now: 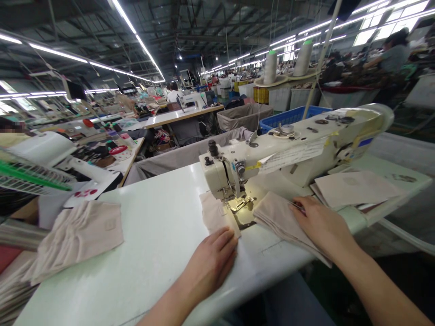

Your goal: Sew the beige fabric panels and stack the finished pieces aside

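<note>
Both forearms are reaching in from the lower edge, at 6 and 4 o'clock, across the white worktop [159, 235] toward the machine [299, 145].

The left hand [212, 258] is lying palm down, its fingers straight, close together and pointing to 1 o'clock. The fingertips are pressing on the near edge of one beige piece [214, 208]. This hand is flat and open and is gripping nothing. The piece is lying flat at 9 o'clock from the foot [242, 202], with its far end under the machine head.

The right hand [321, 222] is also resting palm down, with the wrist slightly raised and the fingers pointing to 10 o'clock. It is lying on one folded beige stack [275, 215] at 3 o'clock from the foot. The fingers are curving loosely over the cloth. I cannot tell whether the thumb is pinching the stack's edge or only resting on it.

One looser pile [78, 235] of the same cloth is sitting at 9 o'clock on the worktop, well apart from both hands. Two cones [270, 67] of thread are standing behind the machine at 12 o'clock, with one blue crate [288, 117] below them. Flat pale sheets [353, 188] are lying at 3 o'clock, beside the machine's base.
</note>
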`<state>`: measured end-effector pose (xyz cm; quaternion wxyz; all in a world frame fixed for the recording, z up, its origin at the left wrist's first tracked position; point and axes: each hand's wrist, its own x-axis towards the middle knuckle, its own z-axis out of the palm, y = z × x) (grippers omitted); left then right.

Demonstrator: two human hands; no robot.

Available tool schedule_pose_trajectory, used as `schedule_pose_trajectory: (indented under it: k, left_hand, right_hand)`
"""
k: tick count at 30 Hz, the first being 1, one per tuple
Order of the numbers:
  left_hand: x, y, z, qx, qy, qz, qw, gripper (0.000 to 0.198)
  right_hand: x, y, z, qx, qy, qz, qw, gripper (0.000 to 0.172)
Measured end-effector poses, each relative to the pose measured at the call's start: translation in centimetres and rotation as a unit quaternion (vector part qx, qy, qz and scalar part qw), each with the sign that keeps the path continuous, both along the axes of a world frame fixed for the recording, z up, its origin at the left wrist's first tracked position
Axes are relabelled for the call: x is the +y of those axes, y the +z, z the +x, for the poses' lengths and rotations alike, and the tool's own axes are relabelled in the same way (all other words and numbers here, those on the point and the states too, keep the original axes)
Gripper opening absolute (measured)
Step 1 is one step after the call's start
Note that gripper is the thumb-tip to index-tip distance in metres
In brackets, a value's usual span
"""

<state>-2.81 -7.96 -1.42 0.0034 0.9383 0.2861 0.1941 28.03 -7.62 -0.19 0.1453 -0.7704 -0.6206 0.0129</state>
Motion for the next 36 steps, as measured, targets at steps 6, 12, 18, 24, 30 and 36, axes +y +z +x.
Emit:
schedule_pose_trajectory:
  k: [6,12,18,24,30,36]
  left_hand:
    - [1.2,-0.1,-0.1,-0.002,0.002,0.005,1.000,0.027]
    - [2.5,0.0,-0.2,-0.001,0.011,-0.012,1.000,0.028]
    - [3.8,0.1,-0.3,-0.006,0.014,-0.012,1.000,0.025]
    - [5.0,0.3,-0.4,-0.009,0.022,-0.031,0.999,0.024]
    - [6.1,0.5,-0.4,-0.005,0.030,-0.045,0.999,0.026]
    - [7.1,0.7,-0.4,-0.011,0.031,-0.041,0.999,0.026]
  right_hand:
    - [0.6,-0.3,0.5,0.023,0.004,-0.015,1.000,0.030]
    - [0.7,0.2,0.9,0.044,0.017,-0.027,0.999,0.027]
    - [1.2,0.0,1.0,0.056,0.030,-0.026,0.998,0.017]
    - [1.1,0.2,0.8,0.070,0.012,-0.023,0.997,0.016]
    - [0.4,1.4,0.8,0.087,-0.006,-0.024,0.996,0.022]
    - [-0.8,2.5,0.9,0.133,-0.006,0.035,0.990,0.029]
